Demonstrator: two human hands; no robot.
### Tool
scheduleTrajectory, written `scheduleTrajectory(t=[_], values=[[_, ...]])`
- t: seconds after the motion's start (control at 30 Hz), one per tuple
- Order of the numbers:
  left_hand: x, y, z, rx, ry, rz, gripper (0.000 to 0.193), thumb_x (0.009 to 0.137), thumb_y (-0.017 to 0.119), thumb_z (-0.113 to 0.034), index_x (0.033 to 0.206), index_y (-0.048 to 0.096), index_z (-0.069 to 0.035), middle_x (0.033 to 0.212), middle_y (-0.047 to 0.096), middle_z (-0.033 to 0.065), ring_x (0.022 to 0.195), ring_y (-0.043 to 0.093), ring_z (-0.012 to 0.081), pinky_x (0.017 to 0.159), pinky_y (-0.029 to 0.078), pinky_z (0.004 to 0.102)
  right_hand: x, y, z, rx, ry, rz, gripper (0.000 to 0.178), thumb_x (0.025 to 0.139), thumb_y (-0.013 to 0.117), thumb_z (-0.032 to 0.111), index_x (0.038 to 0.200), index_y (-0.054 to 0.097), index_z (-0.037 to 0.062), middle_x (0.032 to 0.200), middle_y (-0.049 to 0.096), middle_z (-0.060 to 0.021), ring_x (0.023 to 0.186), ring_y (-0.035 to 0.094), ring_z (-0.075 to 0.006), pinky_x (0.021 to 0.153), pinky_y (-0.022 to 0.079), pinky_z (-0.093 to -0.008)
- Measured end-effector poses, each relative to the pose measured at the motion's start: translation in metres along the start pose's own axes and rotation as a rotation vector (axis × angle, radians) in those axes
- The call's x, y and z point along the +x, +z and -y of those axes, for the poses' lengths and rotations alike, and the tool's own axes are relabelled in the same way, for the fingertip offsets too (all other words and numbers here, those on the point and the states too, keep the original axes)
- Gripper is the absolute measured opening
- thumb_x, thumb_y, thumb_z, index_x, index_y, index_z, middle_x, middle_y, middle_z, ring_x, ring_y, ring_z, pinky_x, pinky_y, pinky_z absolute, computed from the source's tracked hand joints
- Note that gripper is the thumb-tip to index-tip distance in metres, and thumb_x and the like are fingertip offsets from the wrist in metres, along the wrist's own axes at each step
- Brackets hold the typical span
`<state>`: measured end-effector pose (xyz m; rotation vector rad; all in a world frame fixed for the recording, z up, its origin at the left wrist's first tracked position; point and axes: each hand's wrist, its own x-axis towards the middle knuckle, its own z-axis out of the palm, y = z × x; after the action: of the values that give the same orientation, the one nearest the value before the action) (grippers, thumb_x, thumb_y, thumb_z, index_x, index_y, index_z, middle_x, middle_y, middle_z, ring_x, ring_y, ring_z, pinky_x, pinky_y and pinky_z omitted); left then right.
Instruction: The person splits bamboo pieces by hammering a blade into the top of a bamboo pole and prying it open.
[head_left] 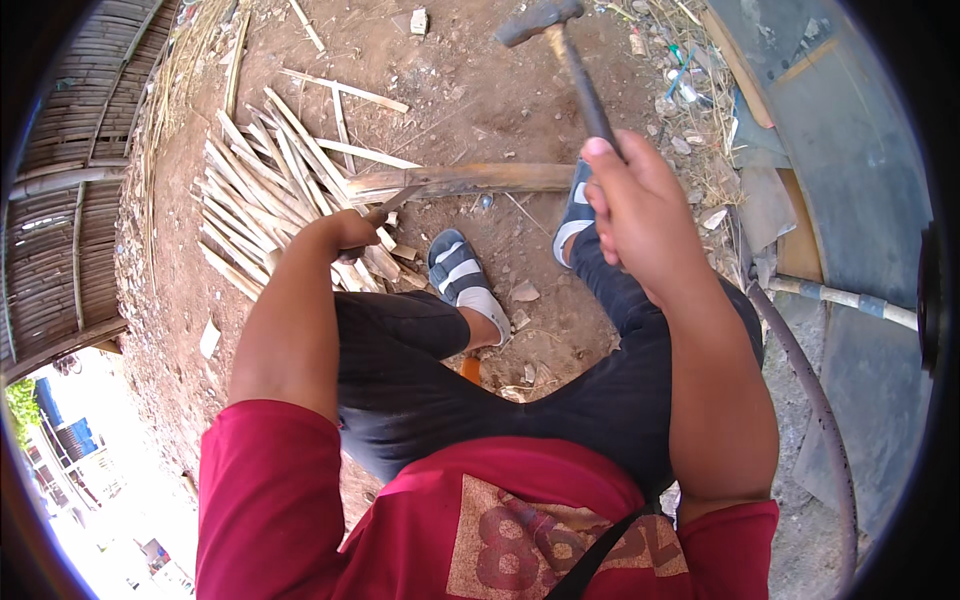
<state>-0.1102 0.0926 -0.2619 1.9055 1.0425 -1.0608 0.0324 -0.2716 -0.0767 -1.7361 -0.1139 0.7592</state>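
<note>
My right hand (637, 205) is wrapped round the handle of a hammer (582, 85), its dark head raised in front of me. In my closed left hand (350, 232) is a knife (395, 202), its blade lying at the left end of a long piece of wood (480, 180). I cannot tell how deep the blade sits in the wood. This piece lies crosswise on the ground, and its right end meets my right sandal (575, 210). A heap of split wood strips (265, 185) lies just beyond my left hand.
My left sandalled foot (463, 268) stands on the dirt ground (450, 110) near the wood. At the left is a bamboo slat wall (85, 130). Grey sheets (860, 120), a curved pipe (815, 390) and scattered litter (685, 90) line the right side.
</note>
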Motion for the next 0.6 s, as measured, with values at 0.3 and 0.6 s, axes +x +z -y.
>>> scheduleTrajectory(t=[0.3,0.6], values=[[-0.001,0.043,-0.066,-0.335,0.079,0.116,0.015,0.091,0.059,-0.012,0.090,0.060,0.004,0.059,0.054,0.0084,0.048,0.052,0.0210,0.045,0.041,0.0383,0.218,0.035,-0.129,-0.894,0.091,-0.076,0.046,0.097,0.053,0.032,0.123,0.059,-0.0055,0.097,0.071,-0.0245,0.087,0.072,-0.0382,0.078,0.056,-0.0478],[-0.034,0.020,-0.065,-0.566,0.086,0.103,0.034,0.099,0.049,-0.037,0.104,0.064,-0.008,0.092,0.070,0.0058,0.083,0.071,0.0203,0.073,0.054,0.0372,0.149,0.177,-0.139,-0.165,0.708,0.383,0.083,0.093,0.051,0.071,0.138,0.051,0.0022,0.136,0.056,-0.0226,0.121,0.057,-0.0369,0.099,0.047,-0.0531]])
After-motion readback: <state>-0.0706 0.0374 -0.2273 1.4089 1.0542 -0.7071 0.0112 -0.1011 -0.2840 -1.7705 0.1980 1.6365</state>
